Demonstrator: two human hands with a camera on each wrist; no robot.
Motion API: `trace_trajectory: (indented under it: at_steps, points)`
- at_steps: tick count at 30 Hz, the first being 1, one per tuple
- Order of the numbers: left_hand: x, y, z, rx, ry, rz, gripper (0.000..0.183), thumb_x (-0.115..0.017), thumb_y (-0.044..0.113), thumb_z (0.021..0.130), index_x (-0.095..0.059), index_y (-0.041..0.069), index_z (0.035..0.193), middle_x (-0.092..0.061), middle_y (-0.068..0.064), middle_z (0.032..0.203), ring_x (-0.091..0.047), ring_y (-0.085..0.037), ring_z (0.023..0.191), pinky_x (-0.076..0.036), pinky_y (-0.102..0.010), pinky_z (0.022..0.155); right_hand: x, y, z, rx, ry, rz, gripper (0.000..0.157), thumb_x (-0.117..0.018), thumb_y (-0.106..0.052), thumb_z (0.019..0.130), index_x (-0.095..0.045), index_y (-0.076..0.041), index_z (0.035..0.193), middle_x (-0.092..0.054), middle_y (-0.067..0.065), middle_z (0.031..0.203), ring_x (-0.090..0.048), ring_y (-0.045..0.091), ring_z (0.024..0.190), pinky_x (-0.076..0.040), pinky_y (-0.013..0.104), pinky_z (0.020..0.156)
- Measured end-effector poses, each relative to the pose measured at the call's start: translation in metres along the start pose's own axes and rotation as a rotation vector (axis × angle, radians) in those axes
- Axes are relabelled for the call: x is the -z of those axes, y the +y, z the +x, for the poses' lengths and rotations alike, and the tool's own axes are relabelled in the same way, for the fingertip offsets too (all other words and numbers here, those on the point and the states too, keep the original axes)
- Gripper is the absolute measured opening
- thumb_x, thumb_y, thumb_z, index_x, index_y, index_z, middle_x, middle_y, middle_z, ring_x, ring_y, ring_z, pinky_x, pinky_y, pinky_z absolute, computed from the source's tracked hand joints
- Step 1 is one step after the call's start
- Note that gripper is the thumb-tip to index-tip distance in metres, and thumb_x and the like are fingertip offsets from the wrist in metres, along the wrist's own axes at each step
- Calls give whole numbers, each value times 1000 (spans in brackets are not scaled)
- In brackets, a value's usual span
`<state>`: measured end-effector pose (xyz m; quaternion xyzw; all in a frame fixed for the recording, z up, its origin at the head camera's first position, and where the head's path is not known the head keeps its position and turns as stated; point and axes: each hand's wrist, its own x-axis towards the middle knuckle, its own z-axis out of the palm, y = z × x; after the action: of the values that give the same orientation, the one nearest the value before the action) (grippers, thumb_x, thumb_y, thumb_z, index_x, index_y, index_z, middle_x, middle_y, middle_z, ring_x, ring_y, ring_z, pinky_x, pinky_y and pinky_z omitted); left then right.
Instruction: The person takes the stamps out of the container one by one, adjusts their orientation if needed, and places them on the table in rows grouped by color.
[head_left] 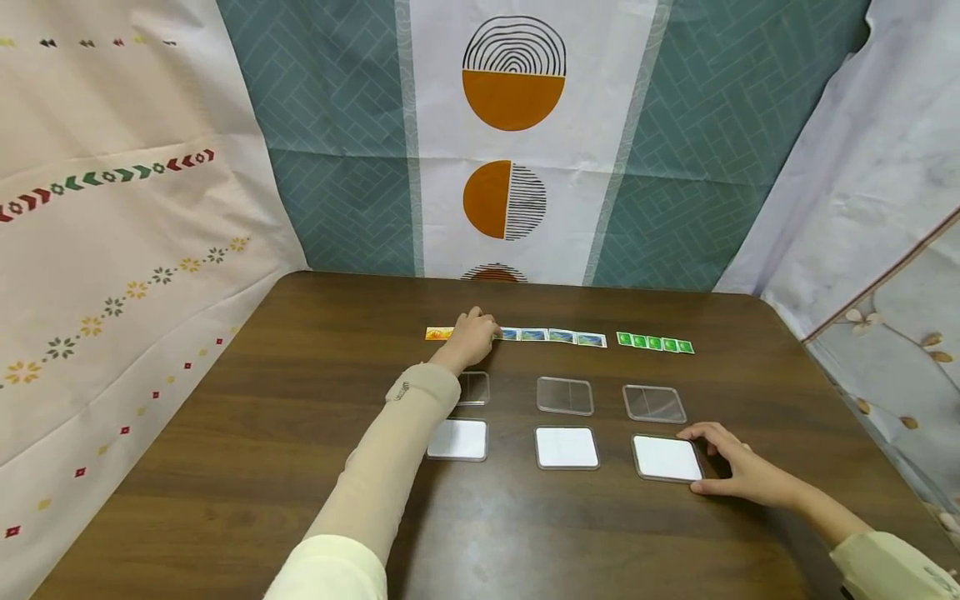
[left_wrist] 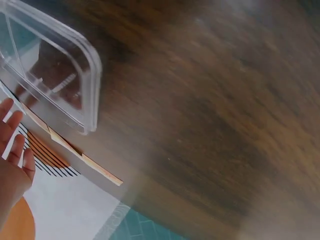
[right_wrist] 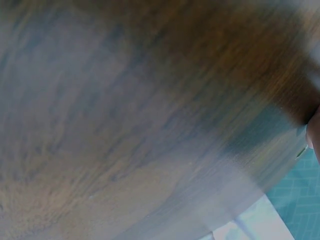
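Note:
In the head view my left hand [head_left: 472, 336] reaches over a row of small stamp-like pictures, between the orange ones [head_left: 438, 333] and the blue ones [head_left: 562, 336]. Its fingers look relaxed in the left wrist view, beside the thin row of paper pieces [left_wrist: 102, 171]; whether the fingertips touch one is hidden. My right hand [head_left: 742, 471] holds the right end of a shallow clear case with a white insert [head_left: 666, 458], thumb at the near corner and forefinger at the far corner. Two similar cases, a middle one [head_left: 567, 448] and a left one [head_left: 459, 440], lie in line with it.
Behind the white cases lie clear lids: a right one [head_left: 654, 404], a middle one [head_left: 565, 396] and a left one [head_left: 474, 388] partly behind my sleeve. Several green pictures [head_left: 655, 342] overlap at the back right. Patterned cloth [head_left: 337, 208] hangs around the brown table [head_left: 225, 467].

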<state>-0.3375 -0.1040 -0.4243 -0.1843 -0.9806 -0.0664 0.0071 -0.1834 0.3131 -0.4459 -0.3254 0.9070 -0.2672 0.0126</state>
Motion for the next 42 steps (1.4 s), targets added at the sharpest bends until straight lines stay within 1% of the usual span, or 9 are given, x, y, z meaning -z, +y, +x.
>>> trace_trajectory:
  at_steps: [7, 10, 14, 18, 22, 25, 30, 36, 42]
  points:
    - [1, 3, -7, -50, -57, 26, 39, -40, 5, 97, -60, 19, 128, -56, -3, 132, -42, -25, 123, -35, -42, 96, -1, 2, 1, 28, 10, -4, 60, -80, -16, 72, -47, -12, 122, -43, -4, 119, -34, -4, 93, -30, 24, 70]
    - [0, 6, -8, -54, -69, 45, 40, -38, 6, 98, -57, 19, 131, -54, -2, 135, -41, -25, 124, -34, -42, 96, -2, 2, 0, 28, 0, 14, 61, -80, -15, 72, -47, -11, 123, -43, -1, 120, -33, -4, 95, -31, 27, 70]
    - [-4, 8, -8, -46, -73, 61, 40, -37, 7, 98, -56, 20, 131, -53, -1, 136, -40, -25, 125, -34, -42, 96, -1, 1, -1, -5, -24, 34, 61, -79, -14, 73, -45, -11, 124, -41, 0, 122, -32, -4, 96, -29, 31, 72]
    - [-4, 7, -8, -40, -45, 49, 39, -38, 8, 99, -59, 20, 129, -53, 0, 135, -42, -25, 125, -34, -42, 97, -1, 1, 0, -10, -17, 37, 60, -79, -14, 73, -46, -12, 124, -41, 0, 121, -32, -3, 94, -26, 32, 71]
    - [-1, 6, -9, -47, -11, 15, 36, -40, 8, 98, -60, 19, 127, -54, -1, 135, -43, -25, 125, -36, -43, 96, -2, 1, 0, 18, 1, 20, 61, -80, -14, 72, -46, -11, 123, -42, 0, 120, -33, -4, 94, -28, 27, 70]
    - [1, 4, -12, -41, -1, -7, 36, -42, 8, 98, -60, 18, 127, -54, -1, 134, -44, -25, 124, -37, -43, 95, -3, 1, -1, 38, 8, 11, 61, -80, -13, 71, -47, -10, 122, -42, -1, 120, -33, -5, 94, -30, 24, 70]
    - [4, -3, -19, -25, -4, -46, 36, -44, 9, 97, -57, 18, 130, -52, -1, 137, -43, -25, 124, -36, -43, 94, -1, 1, -1, 40, 3, 12, 61, -80, -14, 72, -47, -10, 123, -42, -2, 120, -33, -4, 93, -29, 24, 70]
    - [10, -15, -31, -41, 39, -83, 37, -50, 10, 95, -56, 15, 132, -53, -5, 136, -44, -27, 123, -37, -45, 95, 0, 1, -1, 50, 4, 18, 62, -80, -13, 71, -46, -9, 123, -42, -2, 121, -33, -4, 93, -29, 24, 70]
    - [15, -31, -53, -51, 74, -91, 38, -52, 9, 94, -56, 14, 131, -54, -6, 134, -46, -27, 121, -39, -46, 95, 0, 2, 0, 60, -10, 24, 62, -80, -13, 72, -46, -7, 123, -41, -4, 122, -34, -4, 94, -31, 24, 70]
